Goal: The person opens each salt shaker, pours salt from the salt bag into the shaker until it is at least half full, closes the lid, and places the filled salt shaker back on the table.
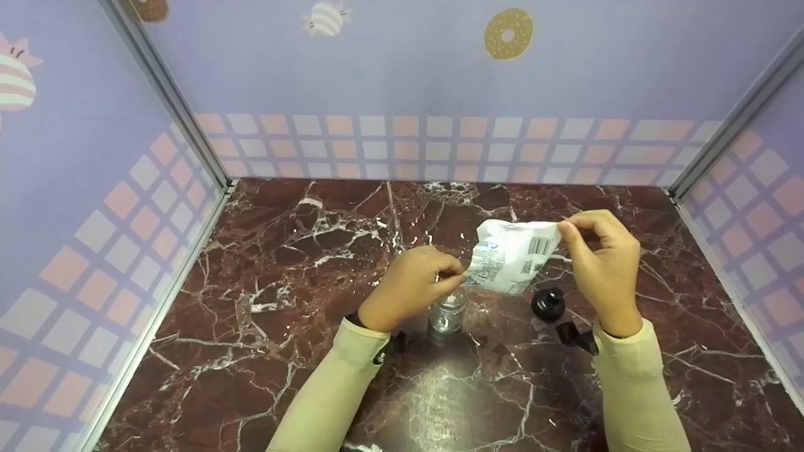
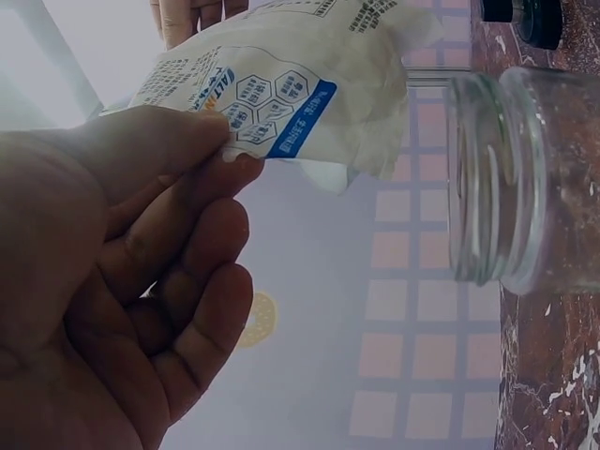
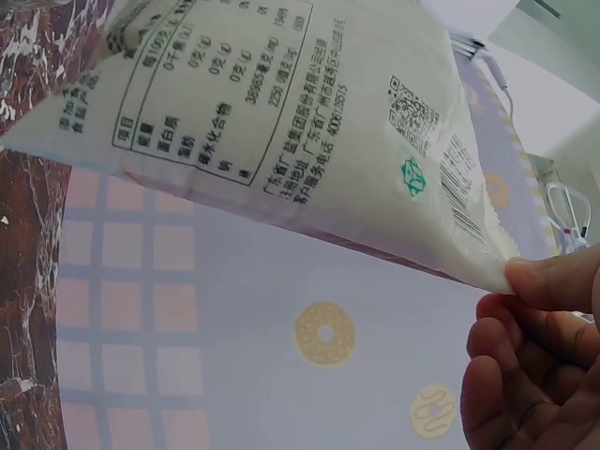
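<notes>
A white plastic salt bag (image 1: 512, 254), printed with a barcode and small text, is stretched between both hands above the table. My left hand (image 1: 414, 282) pinches one corner between thumb and fingertips. At the far upper corner, my right hand (image 1: 603, 263) pinches the bag between thumb and index finger. Below the bag and close by my left hand stands a clear glass jar (image 1: 448, 317), its threaded mouth (image 2: 478, 178) uncovered. The left wrist view shows the bag's blue-striped side (image 2: 309, 103) beside that mouth. In the right wrist view the bag hangs slanted, its printed panel (image 3: 281, 112) facing the camera.
A black round piece with a short neck (image 1: 548, 304) rests on the table right of the jar. White specks (image 1: 427, 235) lie on the dark red marbled tabletop (image 1: 282, 370) behind the left hand. Patterned walls (image 1: 402, 69) enclose the back and both sides.
</notes>
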`<state>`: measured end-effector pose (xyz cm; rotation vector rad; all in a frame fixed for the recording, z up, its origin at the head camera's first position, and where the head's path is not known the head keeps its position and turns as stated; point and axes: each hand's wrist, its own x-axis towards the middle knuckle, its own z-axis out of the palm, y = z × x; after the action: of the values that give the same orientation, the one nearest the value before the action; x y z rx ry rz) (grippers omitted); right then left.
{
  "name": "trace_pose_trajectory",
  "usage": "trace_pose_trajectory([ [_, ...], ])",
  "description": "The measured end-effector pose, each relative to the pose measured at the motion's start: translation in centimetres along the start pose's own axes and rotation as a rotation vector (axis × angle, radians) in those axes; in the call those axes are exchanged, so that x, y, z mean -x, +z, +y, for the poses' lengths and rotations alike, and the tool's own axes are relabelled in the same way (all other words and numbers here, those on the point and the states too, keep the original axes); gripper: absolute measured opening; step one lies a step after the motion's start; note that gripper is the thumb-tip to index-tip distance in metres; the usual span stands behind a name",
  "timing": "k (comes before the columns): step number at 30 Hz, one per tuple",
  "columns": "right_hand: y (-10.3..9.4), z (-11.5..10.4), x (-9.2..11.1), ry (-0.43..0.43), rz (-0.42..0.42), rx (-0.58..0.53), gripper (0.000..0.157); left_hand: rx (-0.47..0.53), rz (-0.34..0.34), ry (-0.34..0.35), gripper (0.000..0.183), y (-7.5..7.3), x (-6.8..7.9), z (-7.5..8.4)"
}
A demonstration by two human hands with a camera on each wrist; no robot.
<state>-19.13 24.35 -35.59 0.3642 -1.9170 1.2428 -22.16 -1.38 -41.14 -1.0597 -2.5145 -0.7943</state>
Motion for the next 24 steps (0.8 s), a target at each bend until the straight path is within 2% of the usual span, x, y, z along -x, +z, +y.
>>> trace_pose_trajectory([
  [11,0.20,-0.23,-0.01,-0.047,0.027,-0.013,0.005,0.000,-0.019,-0.012,0.011,-0.15,-0.02,0.14],
  [24,0.35,0.59,0.22,-0.058,0.004,-0.030,0.004,-0.005,-0.044,-0.008,0.010,-0.04,0.12,0.00],
])
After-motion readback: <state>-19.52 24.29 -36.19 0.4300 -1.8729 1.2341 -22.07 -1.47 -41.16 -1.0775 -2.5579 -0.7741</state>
